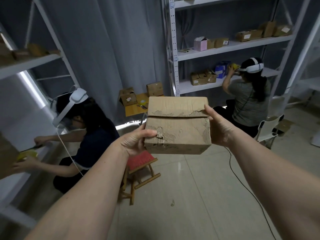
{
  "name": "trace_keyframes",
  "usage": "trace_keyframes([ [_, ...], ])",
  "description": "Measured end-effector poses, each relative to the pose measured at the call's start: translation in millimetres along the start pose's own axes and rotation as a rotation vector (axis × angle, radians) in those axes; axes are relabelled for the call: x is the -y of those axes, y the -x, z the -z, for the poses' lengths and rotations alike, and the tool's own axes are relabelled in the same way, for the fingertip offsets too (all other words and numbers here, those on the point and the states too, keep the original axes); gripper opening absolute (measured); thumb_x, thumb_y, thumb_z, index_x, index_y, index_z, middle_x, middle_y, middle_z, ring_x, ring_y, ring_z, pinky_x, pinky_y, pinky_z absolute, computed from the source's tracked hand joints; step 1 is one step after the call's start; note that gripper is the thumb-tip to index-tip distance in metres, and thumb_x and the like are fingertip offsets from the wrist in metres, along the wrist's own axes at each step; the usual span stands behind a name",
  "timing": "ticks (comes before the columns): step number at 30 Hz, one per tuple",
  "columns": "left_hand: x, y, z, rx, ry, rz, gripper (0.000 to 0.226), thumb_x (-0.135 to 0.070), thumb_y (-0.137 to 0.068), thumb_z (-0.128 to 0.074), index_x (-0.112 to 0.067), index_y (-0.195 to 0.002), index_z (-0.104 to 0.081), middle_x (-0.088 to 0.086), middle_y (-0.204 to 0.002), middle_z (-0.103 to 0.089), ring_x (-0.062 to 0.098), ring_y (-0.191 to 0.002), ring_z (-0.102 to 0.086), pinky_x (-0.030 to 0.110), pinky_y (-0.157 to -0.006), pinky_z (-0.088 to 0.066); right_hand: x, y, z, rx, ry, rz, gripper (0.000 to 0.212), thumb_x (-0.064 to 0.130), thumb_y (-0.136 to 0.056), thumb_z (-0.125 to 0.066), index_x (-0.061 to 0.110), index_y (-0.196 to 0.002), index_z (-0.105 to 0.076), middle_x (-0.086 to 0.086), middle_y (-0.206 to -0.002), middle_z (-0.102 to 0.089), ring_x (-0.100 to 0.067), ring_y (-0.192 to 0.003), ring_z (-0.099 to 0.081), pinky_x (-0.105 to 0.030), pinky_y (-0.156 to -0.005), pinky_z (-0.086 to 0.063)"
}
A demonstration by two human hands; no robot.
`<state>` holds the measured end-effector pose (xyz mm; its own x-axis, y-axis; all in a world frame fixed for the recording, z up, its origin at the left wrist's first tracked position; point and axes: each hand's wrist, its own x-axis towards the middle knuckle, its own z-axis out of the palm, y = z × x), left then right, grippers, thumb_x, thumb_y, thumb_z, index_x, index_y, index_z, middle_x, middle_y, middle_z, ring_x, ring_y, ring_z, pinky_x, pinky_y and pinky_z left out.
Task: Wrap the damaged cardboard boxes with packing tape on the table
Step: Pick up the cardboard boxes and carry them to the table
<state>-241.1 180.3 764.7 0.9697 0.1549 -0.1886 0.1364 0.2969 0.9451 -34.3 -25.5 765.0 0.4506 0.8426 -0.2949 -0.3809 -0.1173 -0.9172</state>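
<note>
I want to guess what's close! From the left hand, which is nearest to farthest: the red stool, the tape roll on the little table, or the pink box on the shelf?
1. Red stool: on the floor just below the left hand.
2. Tape roll: on the small table beyond the held cardboard box.
3. Pink box: up on the far shelf, right.

Both hands gripping torn cardboard box [177, 126], midair

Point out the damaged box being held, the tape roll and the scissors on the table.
damaged cardboard box [178, 134]: head view, torn front face.
tape roll [143, 102]: head view, its rim.
scissors [142, 106]: head view, near the handles.
</note>
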Motion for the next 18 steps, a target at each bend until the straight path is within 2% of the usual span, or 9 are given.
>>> trace_keyframes([
  [2, -4.8, -14.8, 7.7, -0.021, 0.023, -0.016, 0.108, -0.02, -0.05, -0.094, -0.02, -0.145, -0.042, 0.014, -0.136, -0.058, 0.034, -0.123, -0.057, 0.046, -0.096, -0.05, 8.4, -12.0, 7.5, 0.014, 0.033, 0.023, 0.097, 0.068, -0.041, -0.083, 0.019, -0.122, -0.061, -0.01, -0.116, -0.07, -0.033, -0.114, -0.061, -0.051, -0.088, -0.051],
  [4, -9.9, -35.1, 8.7, -0.021, 0.033, -0.015, 0.105, -0.021, -0.051, -0.094, -0.023, -0.143, -0.044, 0.013, -0.136, -0.058, 0.033, -0.124, -0.056, 0.045, -0.097, -0.049, 17.0, -25.5, 22.6, -0.016, 0.026, 0.038, 0.105, 0.061, -0.038, -0.087, 0.018, -0.128, -0.055, -0.013, -0.123, -0.065, -0.035, -0.117, -0.058, -0.054, -0.093, -0.049],
  [6, -14.2, -61.1, 2.7, -0.032, 0.012, -0.001, 0.102, -0.029, -0.049, -0.095, -0.023, -0.14, -0.048, 0.012, -0.136, -0.059, 0.032, -0.125, -0.056, 0.046, -0.099, -0.045, 26.9, -40.5, 44.5, -0.037, -0.015, 0.03, 0.106, 0.057, -0.045, -0.085, 0.018, -0.136, -0.048, -0.016, -0.13, -0.058, -0.037, -0.119, -0.055, -0.058, -0.096, -0.046],
  [8, -18.5, -91.5, -6.4, -0.057, 0.008, 0.013, 0.094, -0.037, -0.049, -0.095, -0.023, -0.133, -0.056, 0.01, -0.132, -0.062, 0.029, -0.122, -0.058, 0.047, -0.098, -0.046, 38.4, -56.0, 70.0, -0.05, -0.045, 0.01, 0.096, 0.055, -0.056, -0.08, 0.019, -0.138, -0.046, -0.018, -0.132, -0.056, -0.039, -0.119, -0.053, -0.059, -0.097, -0.045],
  [11, -27.3, -138.6, -21.1, -0.137, 0.076, 0.028, 0.088, -0.046, -0.043, -0.095, -0.02, -0.122, -0.066, 0.012, -0.128, -0.064, 0.029, -0.118, -0.061, 0.05, -0.098, -0.046, 56.9, -78.7, 104.4, -0.064, -0.056, -0.01, 0.096, 0.054, -0.057, -0.079, 0.019, -0.139, -0.044, -0.019, -0.133, -0.054, -0.041, -0.119, -0.053, -0.06, -0.098, -0.044],
  [13, -34.7, -169.9, -29.9, -0.191, 0.113, 0.01, 0.08, -0.051, -0.04, -0.094, -0.021, -0.111, -0.073, 0.012, -0.123, -0.067, 0.028, -0.111, -0.066, 0.047, -0.094, -0.049, 70.4, -93.7, 122.7, -0.069, -0.061, -0.007, 0.093, 0.053, -0.061, -0.077, 0.018, -0.139, -0.044, -0.02, -0.134, -0.054, -0.041, -0.119, -0.054, -0.06, -0.099, -0.042],
  [16, -45.9, -210.7, -39.9, -0.251, 0.071, -0.011, 0.056, -0.065, -0.056, -0.08, -0.028, -0.098, -0.078, 0.008, -0.117, -0.071, 0.026, -0.104, -0.069, 0.047, -0.09, -0.049, 89.9, -116.0, 150.0, -0.084, -0.084, -0.009, 0.087, 0.051, -0.064, -0.074, 0.017, -0.139, -0.043, -0.021, -0.134, -0.054, -0.04, -0.119, -0.055, -0.059, -0.1, -0.042],
  [18, -51.4, -234.1, -40.6, -0.304, 0.048, -0.005, 0.048, -0.069, -0.069, -0.066, -0.03, -0.095, -0.079, 0.006, -0.117, -0.071, 0.025, -0.104, -0.069, 0.047, -0.091, -0.049, 101.3, -130.2, 166.0, -0.066, -0.081, 0.001, 0.084, 0.049, -0.065, -0.074, 0.017, -0.137, -0.045, -0.021, -0.133, -0.055, -0.041, -0.119, -0.056, -0.06, -0.099, -0.043],
])
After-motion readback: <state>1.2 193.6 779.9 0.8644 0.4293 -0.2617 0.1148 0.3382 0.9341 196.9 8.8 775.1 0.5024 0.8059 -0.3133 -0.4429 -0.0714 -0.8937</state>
